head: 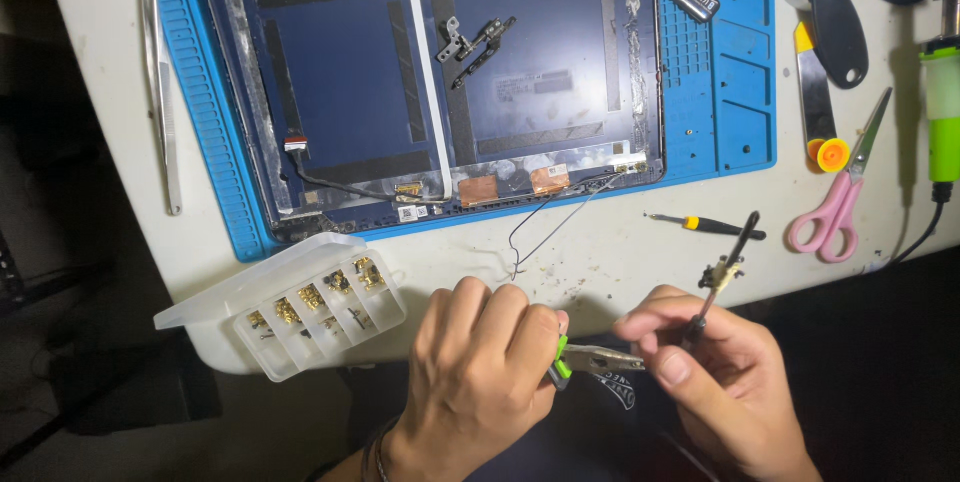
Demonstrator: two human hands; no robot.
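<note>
- Left hand (478, 372): fingers curled tight round green-handled pliers (590, 359); the metal nose points toward the right fingers.
- Right hand (715, 367): fingers pinched on a dark laptop hinge (725, 267), held tilted, its upper end rising past the tabletop (620, 252) edge. Plier tips sit just beside the hinge's lower end; contact cannot be made out.
- Left of the left fingers: clear compartment box (300, 307) with brass bits, lid open.
- Just beyond both hands: loose black wire (545, 232); small screwdriver (705, 226).
- Farther out: blue laptop lid (340, 72) on a blue mat (735, 62), second hinge (475, 42) lying inside.
- Far right of the right fingers: pink scissors (835, 207). Far left: tweezers (163, 92).
</note>
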